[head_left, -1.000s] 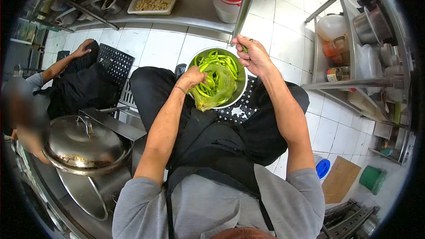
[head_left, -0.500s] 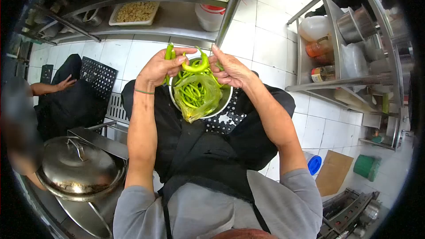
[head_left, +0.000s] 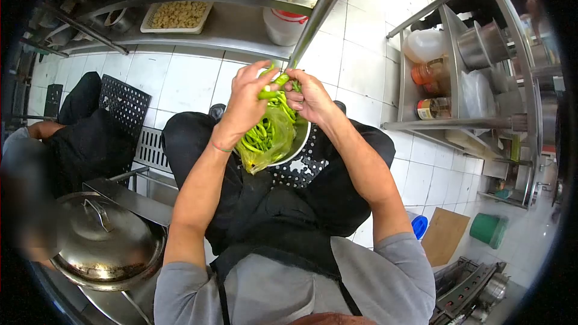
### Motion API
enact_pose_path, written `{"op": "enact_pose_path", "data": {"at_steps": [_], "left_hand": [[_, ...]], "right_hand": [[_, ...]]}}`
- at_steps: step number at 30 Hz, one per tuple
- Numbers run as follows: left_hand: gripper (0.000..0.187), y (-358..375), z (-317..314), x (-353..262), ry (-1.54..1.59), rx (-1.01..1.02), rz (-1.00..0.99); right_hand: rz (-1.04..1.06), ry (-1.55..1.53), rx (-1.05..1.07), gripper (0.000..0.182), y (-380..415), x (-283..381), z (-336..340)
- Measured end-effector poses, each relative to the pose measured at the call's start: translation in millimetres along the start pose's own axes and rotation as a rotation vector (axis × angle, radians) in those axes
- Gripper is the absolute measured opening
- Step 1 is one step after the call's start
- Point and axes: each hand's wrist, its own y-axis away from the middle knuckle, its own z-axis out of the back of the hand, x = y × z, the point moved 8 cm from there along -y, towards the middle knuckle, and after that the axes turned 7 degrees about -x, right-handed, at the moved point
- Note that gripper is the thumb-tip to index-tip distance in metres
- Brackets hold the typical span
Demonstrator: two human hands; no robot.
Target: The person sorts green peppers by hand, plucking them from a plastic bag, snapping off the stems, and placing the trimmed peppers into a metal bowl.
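Note:
Green peppers [head_left: 266, 94] are in my left hand [head_left: 243, 101], whose fingers are wrapped round them. My right hand [head_left: 313, 97] is closed beside it, its fingertips pinching a green pepper [head_left: 282, 79] between the two hands. Below them a clear plastic bag [head_left: 280, 134] holds many green peppers [head_left: 259, 137]. The bag rests in a round metal bowl [head_left: 305, 139] between my legs, partly hidden by my left hand and the bag.
A person [head_left: 84, 138] sits at the left, near a large lidded pot [head_left: 107, 238]. Metal shelving [head_left: 247, 30] with a white basket [head_left: 146, 21] and a bucket [head_left: 282, 27] stands ahead. Another rack [head_left: 456, 124] holds jars at the right. Cardboard [head_left: 445, 236] lies on the floor.
My left hand has moved right and turned, bringing its peppers close to my right hand. The fingertips of both hands now meet above the bag. The view has shifted slightly.

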Motion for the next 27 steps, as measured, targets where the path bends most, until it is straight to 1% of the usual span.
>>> {"op": "enact_pose_path", "data": {"at_steps": [1, 2, 3, 5, 6, 7, 10, 14, 17, 20, 21, 24, 25, 26, 27], "left_hand": [[0.028, 3.4, -7.5, -2.0, -0.067, 0.029, -0.059], [0.028, 4.2, -16.7, 6.2, -0.056, 0.073, -0.042], [0.028, 3.3, -21.5, 7.4, -0.044, 0.118, -0.025], [0.026, 4.7, -24.9, 22.5, 0.234, 0.138, 0.283], [0.026, 6.5, -28.0, 28.5, 0.373, 0.147, 0.433], [0.026, 10.7, -31.9, 35.4, 0.562, 0.132, 0.536], [0.026, 11.6, -27.3, 29.7, 0.814, 0.104, 0.64], [0.026, 10.3, -22.6, 22.0, 0.792, 0.159, 0.62], [0.034, 11.0, -23.4, 17.4, 0.798, 0.186, 0.603], [0.034, 9.4, -20.9, 15.3, 0.939, 0.208, 0.604], [0.033, 7.9, -18.9, 13.2, 0.98, 0.227, 0.602], [0.034, 6.4, -13.4, 25.5, 1.227, 0.17, 0.701], [0.038, 1.9, -6.7, 27.4, 1.253, 0.095, 0.699], [0.043, 1.7, -2.1, 38.2, 1.297, 0.014, 0.74], [0.044, 2.5, 4.0, 47.1, 1.344, -0.04, 0.777]], "right_hand": [[-0.044, -0.06, 0.045, 0.017, 0.1, -4.2, -3.5], [-0.087, -0.118, 0.092, 0.017, 0.5, -7.1, -7.6], [-0.109, -0.131, 0.095, 0.017, 1.0, -7.7, -7.6], [-0.149, -0.16, 0.1, 0.018, 3.2, -6.6, -8.1], [-0.106, -0.133, 0.093, 0.019, 5.3, -1.4, -9.7], [-0.061, -0.106, 0.085, 0.019, 8.4, 4.9, -11.8], [0.018, -0.111, 0.117, 0.019, 11.4, 15.4, -12.2], [0.096, -0.056, 0.196, 0.016, 13.4, 19.7, -14.2], [0.019, -0.096, 0.213, 0.015, 8.3, 10.7, -14.6], [-0.125, -0.193, 0.331, 0.014, 11.5, 7.1, -20.4], [-0.18, -0.227, 0.337, 0.013, 15.1, 3.5, -23.9], [-0.086, -0.255, 0.401, 0.007, 22.1, 18.5, -33.6], [-0.102, -0.314, 0.35, 0.009, 22.9, 31.9, -28.6], [-0.064, -0.449, 0.379, 0.014, 15.3, 47.2, -19.0], [0.018, -0.476, 0.337, 0.017, 12.6, 65.9, -5.3]]}}
